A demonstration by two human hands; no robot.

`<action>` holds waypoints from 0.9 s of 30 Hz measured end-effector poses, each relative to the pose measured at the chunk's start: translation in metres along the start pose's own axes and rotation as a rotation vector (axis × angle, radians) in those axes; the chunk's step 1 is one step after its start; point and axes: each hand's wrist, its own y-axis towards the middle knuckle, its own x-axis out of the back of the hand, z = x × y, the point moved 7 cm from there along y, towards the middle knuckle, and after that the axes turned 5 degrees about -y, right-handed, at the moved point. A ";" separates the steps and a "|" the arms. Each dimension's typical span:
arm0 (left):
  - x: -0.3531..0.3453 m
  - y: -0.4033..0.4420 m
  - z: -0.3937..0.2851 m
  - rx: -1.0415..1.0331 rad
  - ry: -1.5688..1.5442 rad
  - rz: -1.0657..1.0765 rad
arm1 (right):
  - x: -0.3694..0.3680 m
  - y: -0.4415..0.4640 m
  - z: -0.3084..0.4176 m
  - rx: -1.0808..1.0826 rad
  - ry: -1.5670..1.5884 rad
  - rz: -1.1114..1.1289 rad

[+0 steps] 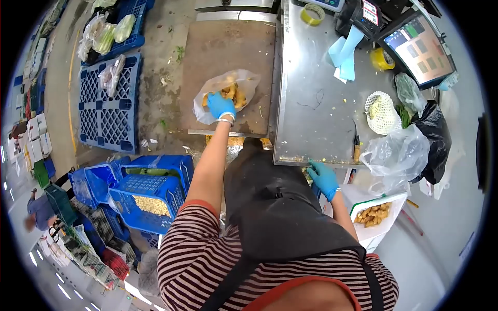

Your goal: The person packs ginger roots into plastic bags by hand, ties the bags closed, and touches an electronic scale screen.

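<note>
My left hand (221, 105), in a blue glove, reaches down into a clear plastic bag (250, 81) that lies opened out on a brown platform (228, 44). Pieces of ginger root (238, 97) fill the bag's middle. The fingers curl over ginger at the bag's left side, their tips partly hidden. Also gloved in blue, my right hand (324, 180) is at the front edge of the steel table (316, 124), fingers apart and holding nothing. Below it to the right, a white box (397, 205) holds more ginger (372, 214).
A knife (356, 147), a netted white vegetable (380, 111), plastic bags (399, 155), tape rolls (312, 14) and a monitor (419, 49) are on the table's right part. Blue crates (148, 199) and pallets (109, 106) stand at left. A person (40, 210) is far left.
</note>
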 end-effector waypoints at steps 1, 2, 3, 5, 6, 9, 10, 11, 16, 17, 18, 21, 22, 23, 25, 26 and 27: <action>-0.004 0.002 0.000 0.002 0.116 -0.006 | 0.001 0.001 0.002 -0.010 0.003 0.013; -0.001 0.004 -0.008 0.005 0.232 -0.016 | 0.002 0.003 0.003 -0.016 0.005 0.026; 0.002 0.011 -0.012 0.119 0.211 0.031 | 0.003 0.004 0.004 -0.012 -0.008 0.045; 0.010 0.023 -0.005 0.373 -0.150 0.026 | 0.004 0.004 0.006 -0.001 -0.027 0.082; 0.008 0.027 0.004 0.495 -0.329 0.024 | 0.003 0.004 0.004 0.002 -0.034 0.087; -0.012 0.053 0.019 -0.014 -0.378 -0.439 | -0.001 0.011 0.000 0.001 -0.046 0.094; -0.025 0.065 0.034 0.073 -0.523 -0.336 | 0.000 0.012 -0.001 -0.001 -0.051 0.096; -0.037 0.074 0.048 0.162 -0.664 -0.227 | 0.000 0.013 -0.001 -0.005 -0.056 0.101; -0.003 0.076 0.041 0.137 -0.206 -0.027 | 0.005 0.015 0.000 -0.007 -0.065 0.105; 0.013 0.067 0.028 0.196 -0.198 -0.012 | 0.006 0.016 0.001 -0.002 -0.066 0.100; 0.021 0.057 0.026 0.213 -0.260 -0.052 | 0.005 0.016 0.001 0.001 -0.072 0.102; 0.049 0.029 0.017 0.230 -0.283 -0.197 | 0.009 0.020 0.005 0.014 -0.081 0.098; 0.047 0.022 0.028 0.286 -0.405 -0.159 | 0.012 0.022 0.008 0.024 -0.076 0.092; 0.041 0.014 0.044 0.341 -0.526 -0.116 | 0.015 0.023 0.011 0.031 -0.070 0.086; 0.050 -0.017 0.037 0.562 -0.973 -0.086 | 0.022 0.025 0.020 0.025 -0.061 0.110; 0.071 -0.033 0.015 0.635 -1.012 -0.036 | 0.026 0.025 0.023 0.017 -0.058 0.109; 0.077 -0.045 0.009 0.621 -1.036 -0.007 | 0.024 0.025 0.021 0.067 -0.051 0.077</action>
